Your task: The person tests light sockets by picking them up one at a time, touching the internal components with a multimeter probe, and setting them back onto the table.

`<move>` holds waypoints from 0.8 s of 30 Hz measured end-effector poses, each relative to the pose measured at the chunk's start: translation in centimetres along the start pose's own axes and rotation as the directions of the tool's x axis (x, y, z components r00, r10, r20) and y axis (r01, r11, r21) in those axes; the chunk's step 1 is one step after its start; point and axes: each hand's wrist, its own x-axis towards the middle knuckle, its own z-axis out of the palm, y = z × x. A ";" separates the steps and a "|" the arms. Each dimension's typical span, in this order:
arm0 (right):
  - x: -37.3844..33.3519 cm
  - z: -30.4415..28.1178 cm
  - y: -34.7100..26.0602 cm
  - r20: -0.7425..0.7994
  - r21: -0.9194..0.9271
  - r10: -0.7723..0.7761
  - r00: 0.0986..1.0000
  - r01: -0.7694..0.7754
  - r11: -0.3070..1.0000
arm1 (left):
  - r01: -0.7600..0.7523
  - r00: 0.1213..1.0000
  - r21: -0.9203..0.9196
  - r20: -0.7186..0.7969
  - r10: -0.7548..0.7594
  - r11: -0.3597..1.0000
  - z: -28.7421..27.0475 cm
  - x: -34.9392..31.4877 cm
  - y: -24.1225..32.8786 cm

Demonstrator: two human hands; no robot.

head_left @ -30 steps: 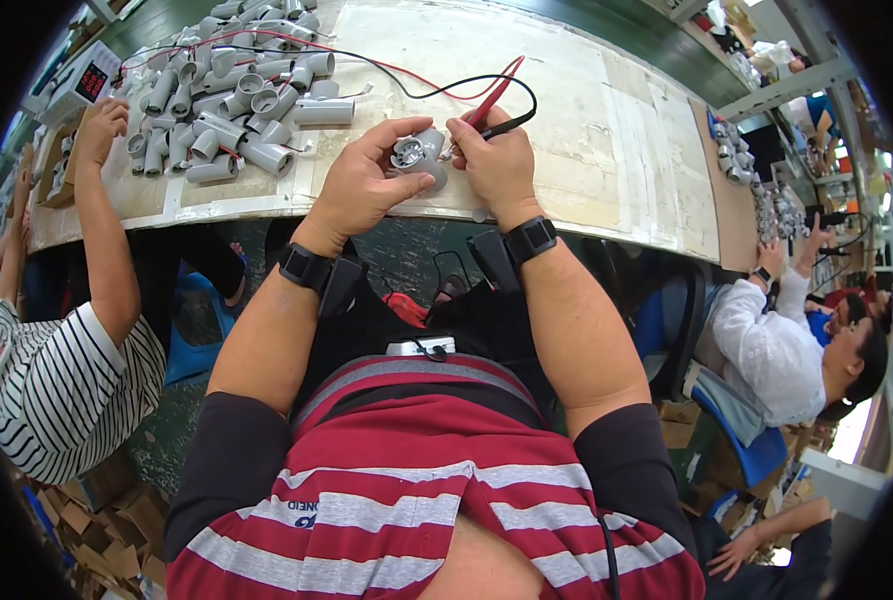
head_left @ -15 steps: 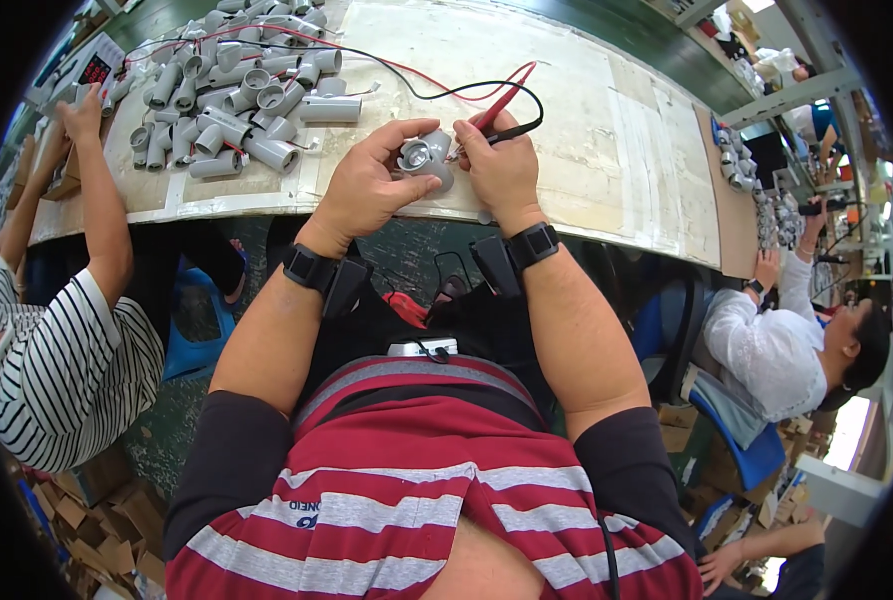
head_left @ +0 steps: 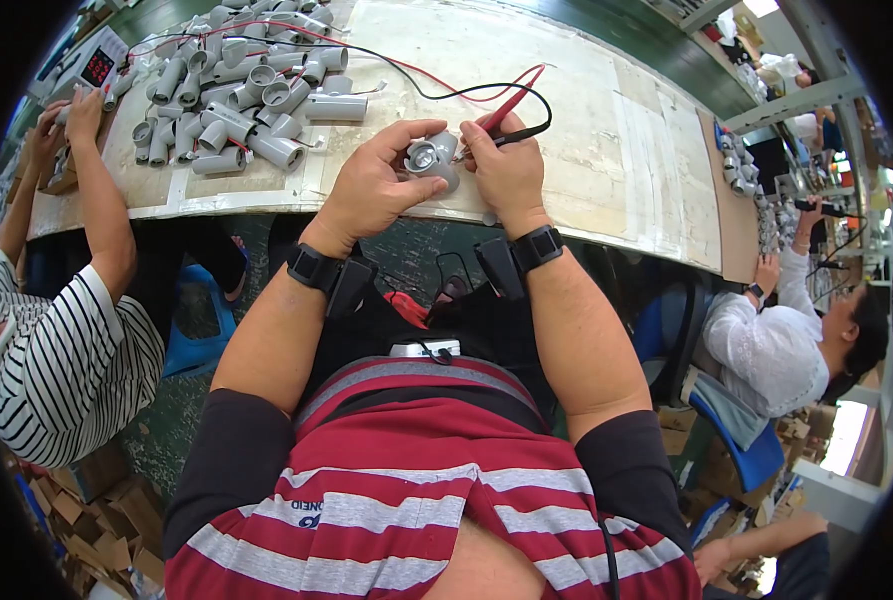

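Note:
Near the table's front edge, my left hand (head_left: 374, 182) grips a grey plastic lamp housing (head_left: 446, 174) between thumb and fingers. Its round opening, with a shiny clear centre, faces up. My right hand (head_left: 507, 178) is closed around a red test probe (head_left: 503, 108) and a black test probe (head_left: 524, 133), held together like a pair of pens. Their tips meet the right side of the housing, by some small wires; exact contact is too small to make out. Red and black leads run from the probes across to the left.
A heap of grey plastic housings (head_left: 228, 122) covers the table's (head_left: 606, 150) left part. Beyond it stands a box-shaped instrument (head_left: 97, 68) with red digits. At the left, a person in a striped shirt (head_left: 86, 365) works; another in white (head_left: 766, 350) sits at the right.
The housing and both my hands have shifted very slightly right in view; my grip is the same. The person at the left has brought both hands together near the instrument.

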 end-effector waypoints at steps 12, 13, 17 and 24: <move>-0.2 -0.1 -0.1 -0.012 -0.009 -0.014 1.000 0.014 1.000 | -0.001 1.000 -0.015 -0.004 0.001 1.000 0.1 -0.1 -0.1; -0.1 -0.1 -0.1 -0.009 0.001 -0.008 1.000 0.008 1.000 | -0.002 1.000 -0.015 -0.002 0.002 1.000 0.1 0.0 -0.1; 0.2 0.0 0.1 -0.008 0.010 0.001 1.000 -0.001 1.000 | -0.009 1.000 0.002 -0.003 0.009 1.000 0.0 0.3 -0.2; 0.7 0.6 1.6 0.001 0.040 -0.059 0.998 0.059 0.997 | -0.054 0.998 0.089 -0.039 0.058 0.995 -0.7 0.0 -1.2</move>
